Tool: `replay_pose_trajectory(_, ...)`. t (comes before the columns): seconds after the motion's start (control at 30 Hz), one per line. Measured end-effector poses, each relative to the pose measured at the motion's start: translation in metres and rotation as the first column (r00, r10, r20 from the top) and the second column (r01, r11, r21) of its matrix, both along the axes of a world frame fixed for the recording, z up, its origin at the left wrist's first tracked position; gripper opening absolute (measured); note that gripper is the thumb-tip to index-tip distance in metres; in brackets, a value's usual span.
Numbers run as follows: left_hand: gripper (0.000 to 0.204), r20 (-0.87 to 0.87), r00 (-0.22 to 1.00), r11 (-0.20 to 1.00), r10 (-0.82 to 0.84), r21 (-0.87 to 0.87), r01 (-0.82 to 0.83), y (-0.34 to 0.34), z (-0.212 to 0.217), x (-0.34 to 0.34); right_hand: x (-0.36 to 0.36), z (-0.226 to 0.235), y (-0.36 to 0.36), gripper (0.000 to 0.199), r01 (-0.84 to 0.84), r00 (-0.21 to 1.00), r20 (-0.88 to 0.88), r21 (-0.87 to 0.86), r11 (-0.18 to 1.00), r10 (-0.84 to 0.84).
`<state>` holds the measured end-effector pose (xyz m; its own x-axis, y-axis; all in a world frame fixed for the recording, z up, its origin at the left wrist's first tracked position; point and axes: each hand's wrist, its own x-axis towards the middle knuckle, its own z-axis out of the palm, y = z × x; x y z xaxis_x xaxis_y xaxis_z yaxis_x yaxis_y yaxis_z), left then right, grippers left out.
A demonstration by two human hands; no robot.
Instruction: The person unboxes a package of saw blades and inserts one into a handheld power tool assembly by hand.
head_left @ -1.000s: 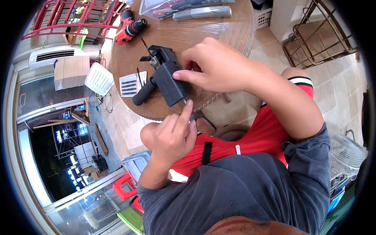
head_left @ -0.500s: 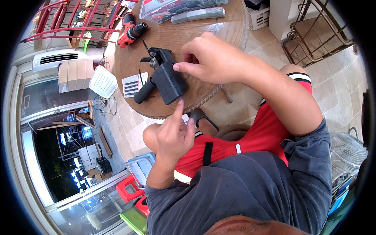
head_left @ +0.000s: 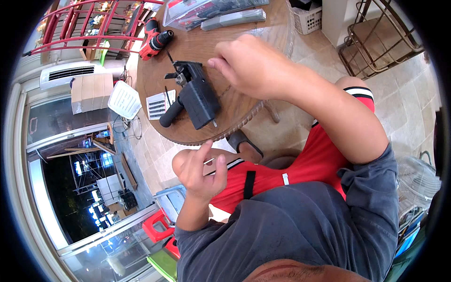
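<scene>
On the round wooden table lies a black saw attachment with a side handle. A thin dark blade sticks out at its far end, and a short metal shaft shows at its near end. My right hand hovers just right of the attachment's far part, thumb and fingers curled together; whatever they may hold is hidden. Over my lap, closer to me than the table edge, my left hand holds a thin, shiny metal rod. Its index finger and thumb point upward.
A card of saw blades lies left of the attachment. Farther off are a red and black cordless drill, a clear plastic case and a long grey pack. A white basket stands beyond the table's left edge.
My left hand has drawn back from the attachment's near end toward my lap, uncovering the metal shaft. My right thumb has come off the attachment and curled toward the fingers.
</scene>
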<state>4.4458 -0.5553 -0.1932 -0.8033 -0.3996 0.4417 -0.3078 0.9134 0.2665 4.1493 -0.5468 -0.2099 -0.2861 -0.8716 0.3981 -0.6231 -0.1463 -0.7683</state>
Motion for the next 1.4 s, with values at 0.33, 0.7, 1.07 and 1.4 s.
replay_pose_trajectory(0.33,0.024,0.024,0.999,0.999,0.030,0.016,-0.030,-0.005,0.005,-0.006,0.000,0.004,0.003,0.039,0.017,1.000,-0.024,-0.067,0.998,-0.019)
replay_pose_trajectory(0.7,0.027,-0.085,0.996,0.999,-0.019,-0.037,0.016,-0.023,0.028,-0.009,0.012,0.006,0.008,0.046,-0.197,0.977,0.101,0.060,0.979,0.190)
replay_pose_trajectory(1.07,0.018,0.000,0.997,0.957,0.077,0.280,-0.074,-0.132,0.058,-0.049,0.028,0.015,0.001,0.054,-0.218,0.975,0.074,0.136,0.966,0.209)
replay_pose_trajectory(1.4,0.009,-0.020,1.000,0.975,-0.008,0.220,0.012,-0.148,0.049,-0.055,0.034,-0.011,-0.019,0.018,-0.471,0.880,-0.171,-0.417,0.777,0.442)
